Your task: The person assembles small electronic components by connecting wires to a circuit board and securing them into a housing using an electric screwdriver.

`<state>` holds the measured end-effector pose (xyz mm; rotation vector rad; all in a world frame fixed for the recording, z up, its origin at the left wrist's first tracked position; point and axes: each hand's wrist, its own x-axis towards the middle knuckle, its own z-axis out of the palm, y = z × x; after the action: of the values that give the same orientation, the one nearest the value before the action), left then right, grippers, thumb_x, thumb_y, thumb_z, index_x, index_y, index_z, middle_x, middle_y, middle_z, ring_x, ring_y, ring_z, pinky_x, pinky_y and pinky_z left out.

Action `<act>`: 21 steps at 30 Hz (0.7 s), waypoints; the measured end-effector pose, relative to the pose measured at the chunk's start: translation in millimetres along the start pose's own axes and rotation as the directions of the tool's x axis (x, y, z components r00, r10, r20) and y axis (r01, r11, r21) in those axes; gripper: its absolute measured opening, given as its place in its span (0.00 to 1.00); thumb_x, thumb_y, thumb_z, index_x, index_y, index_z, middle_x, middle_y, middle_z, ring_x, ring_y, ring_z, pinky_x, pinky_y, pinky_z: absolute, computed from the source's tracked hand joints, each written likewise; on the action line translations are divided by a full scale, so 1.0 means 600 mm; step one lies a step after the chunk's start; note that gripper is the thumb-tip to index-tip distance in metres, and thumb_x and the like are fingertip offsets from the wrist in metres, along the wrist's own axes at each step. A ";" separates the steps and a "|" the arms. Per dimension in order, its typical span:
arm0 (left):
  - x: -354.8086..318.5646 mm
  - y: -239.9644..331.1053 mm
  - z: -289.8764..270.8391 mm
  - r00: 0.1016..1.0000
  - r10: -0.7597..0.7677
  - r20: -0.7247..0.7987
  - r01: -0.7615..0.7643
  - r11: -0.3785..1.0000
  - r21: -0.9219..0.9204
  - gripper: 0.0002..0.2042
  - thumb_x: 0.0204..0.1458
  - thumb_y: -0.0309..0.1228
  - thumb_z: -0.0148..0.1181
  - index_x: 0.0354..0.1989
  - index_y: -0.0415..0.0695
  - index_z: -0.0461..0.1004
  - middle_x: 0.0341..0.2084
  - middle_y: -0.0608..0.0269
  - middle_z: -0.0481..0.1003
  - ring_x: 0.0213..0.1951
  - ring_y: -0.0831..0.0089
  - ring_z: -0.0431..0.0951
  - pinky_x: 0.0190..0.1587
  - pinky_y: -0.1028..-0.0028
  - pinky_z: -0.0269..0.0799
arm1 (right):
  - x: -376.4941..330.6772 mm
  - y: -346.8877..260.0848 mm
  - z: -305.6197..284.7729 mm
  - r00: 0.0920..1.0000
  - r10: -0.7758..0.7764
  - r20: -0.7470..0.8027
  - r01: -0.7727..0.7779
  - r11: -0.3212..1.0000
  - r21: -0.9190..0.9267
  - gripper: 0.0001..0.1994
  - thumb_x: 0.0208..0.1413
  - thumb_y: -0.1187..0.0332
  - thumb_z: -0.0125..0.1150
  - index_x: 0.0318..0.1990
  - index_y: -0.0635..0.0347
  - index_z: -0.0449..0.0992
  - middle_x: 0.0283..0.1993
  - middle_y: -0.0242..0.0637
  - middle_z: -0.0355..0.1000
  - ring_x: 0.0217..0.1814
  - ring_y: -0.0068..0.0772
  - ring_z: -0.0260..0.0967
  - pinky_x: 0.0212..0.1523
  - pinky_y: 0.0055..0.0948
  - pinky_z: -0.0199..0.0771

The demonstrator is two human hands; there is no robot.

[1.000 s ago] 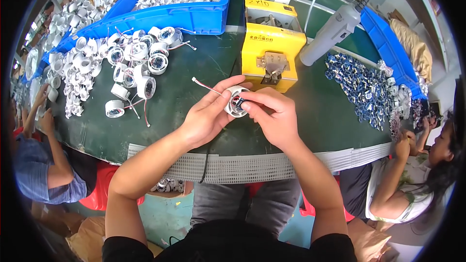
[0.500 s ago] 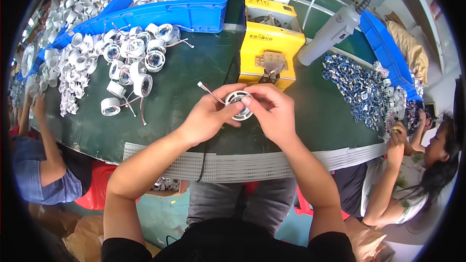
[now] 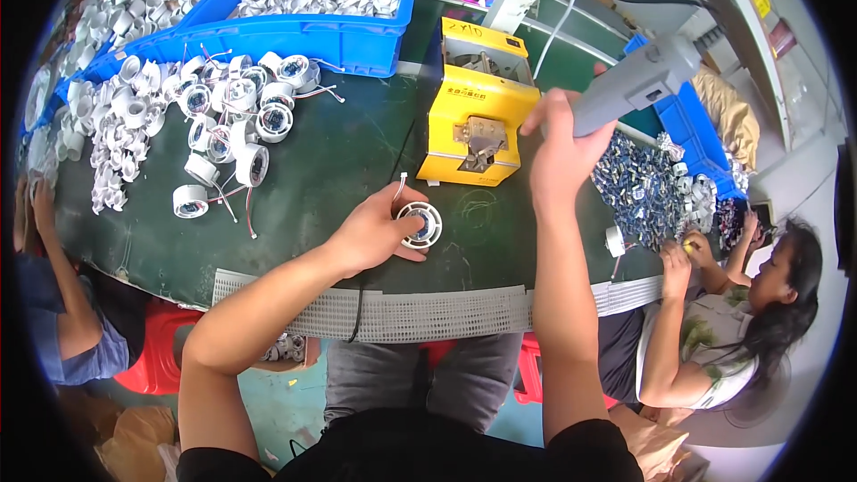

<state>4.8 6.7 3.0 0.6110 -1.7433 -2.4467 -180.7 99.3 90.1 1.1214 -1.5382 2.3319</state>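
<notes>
Housing (image 3: 432, 227) pinched in left hand (image 3: 368, 230), at eight o'clock from right hand (image 3: 564, 152), grasping tool (image 3: 636, 82) slanted eight-to-two o'clock.

The grey power screwdriver (image 3: 636, 87) looks blurry, and the right hand (image 3: 571, 150) covers its low end. The left hand (image 3: 375, 230) hides part of the round white housing (image 3: 436, 225). Near the green tabletop's (image 3: 348, 138) right edge, the blue circuit boards (image 3: 636, 186) (a big heap) are too tiny to tell apart.
</notes>
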 end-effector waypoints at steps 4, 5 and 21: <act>0.001 -0.001 0.000 1.000 -0.026 -0.007 0.026 1.000 -0.007 0.13 0.61 0.23 0.50 0.54 0.37 0.62 0.41 0.56 0.71 0.38 0.65 0.79 0.41 0.65 0.83 | -0.009 0.010 0.047 0.997 0.073 0.020 -0.074 0.996 0.052 0.28 0.55 0.79 0.56 0.63 0.64 0.55 0.25 0.32 0.66 0.17 0.20 0.62 0.19 0.23 0.64; 0.001 0.000 0.002 1.000 -0.028 -0.005 0.028 1.000 -0.009 0.13 0.61 0.23 0.50 0.54 0.37 0.62 0.41 0.56 0.71 0.38 0.65 0.79 0.41 0.65 0.83 | -0.011 0.020 0.050 0.996 0.089 0.011 -0.089 0.996 0.023 0.27 0.55 0.79 0.56 0.62 0.64 0.56 0.25 0.31 0.66 0.17 0.19 0.62 0.19 0.23 0.64; 0.002 0.002 -0.001 0.999 -0.017 -0.034 0.017 1.000 -0.019 0.17 0.59 0.24 0.49 0.56 0.36 0.68 0.43 0.56 0.72 0.38 0.69 0.78 0.41 0.69 0.83 | -0.144 -0.016 0.064 0.966 0.222 0.133 -0.240 0.961 0.134 0.26 0.58 0.74 0.53 0.61 0.70 0.50 0.17 0.35 0.61 0.13 0.26 0.59 0.17 0.27 0.63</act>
<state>3.5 5.5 3.8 0.6644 -1.7081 -2.4457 -94.6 95.8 49.5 1.1889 -1.6379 2.6167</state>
